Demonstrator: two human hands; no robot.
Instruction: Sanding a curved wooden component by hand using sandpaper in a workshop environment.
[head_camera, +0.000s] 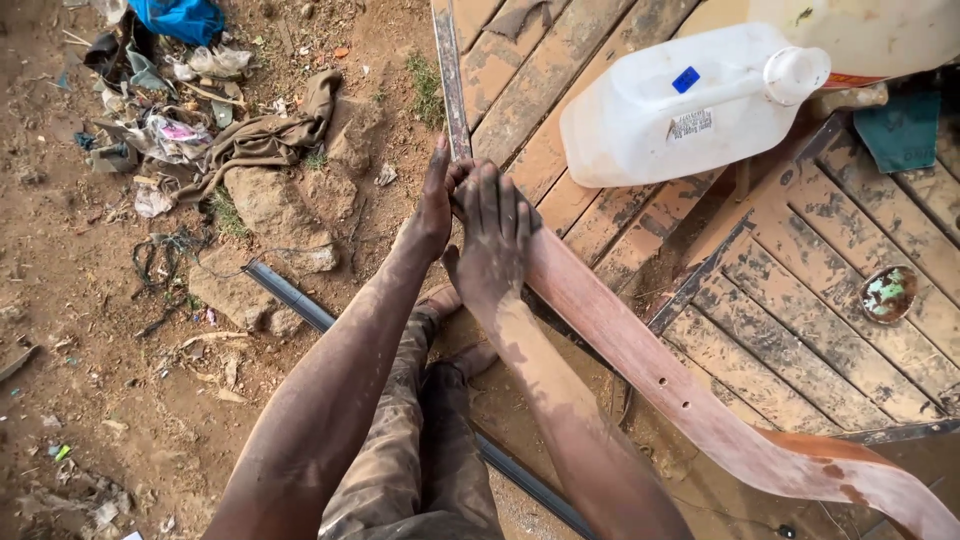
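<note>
Closest to me I see camouflage trousers (400, 450) running down the middle of the view, with both dusty forearms stretching away above them. I take the reddish-brown wooden plank (640, 350) as my landmark: it runs from the lower right corner up toward the centre, curved and wide at the near end, with two small holes partway along it.

At the plank's far end my right hand (495, 235) lies flat on top, fingers spread and pressed down on the wood. Just left of that, my left hand (435, 205) is wrapped around the edge where the plank meets a thin metal strip (452, 80); fingers curl over it, thumb side up. The two hands touch each other. Below the plank's far end, bare feet (455, 330) rest on the dirt.

Left of the plank, a dark pipe (290, 295) lies slanted on the ground beside some rocks (265, 210). To the plank's right sits a slatted wooden platform (800, 310) with a small bowl (887, 293) holding something greenish.

Beyond the plank's far end, a white plastic jug (680, 105) lies on its side on the platform boards. Further left and up from the plank, a brown cloth (265, 135) and scattered litter (165, 130) lie on bare earth, with a blue bag (180, 18) at the top edge.
</note>
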